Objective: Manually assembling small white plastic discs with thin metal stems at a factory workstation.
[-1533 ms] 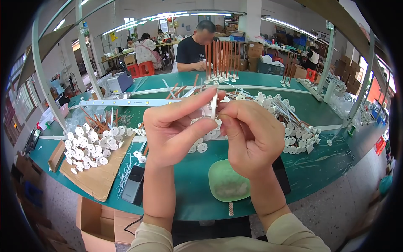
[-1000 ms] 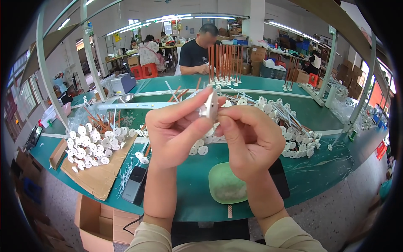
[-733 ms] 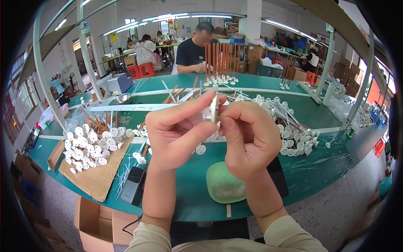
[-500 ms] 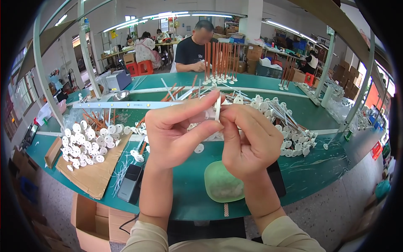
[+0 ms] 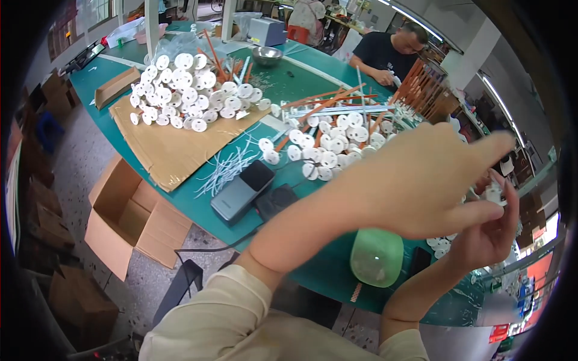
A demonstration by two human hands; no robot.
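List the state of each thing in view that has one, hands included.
Left hand: open, thumb and forefinger apart
Right hand: closed on a small white part
Cardboard box: open, on the floor
Green bowl: upright, uncovered, contents unclear
White discs: heaped
Cardboard sheet: flat, under discs
Metal bowl: upright, uncovered

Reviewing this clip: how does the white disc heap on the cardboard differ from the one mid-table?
The cardboard heap rests on a brown sheet; the mid-table heap lies on the green table. The person's left hand partly blocks the mid-table heap from view, but not the cardboard heap. Pale strips lie behind the mid-table heap; brown sticks slant up behind the cardboard heap. Both are jumbled round white discs.
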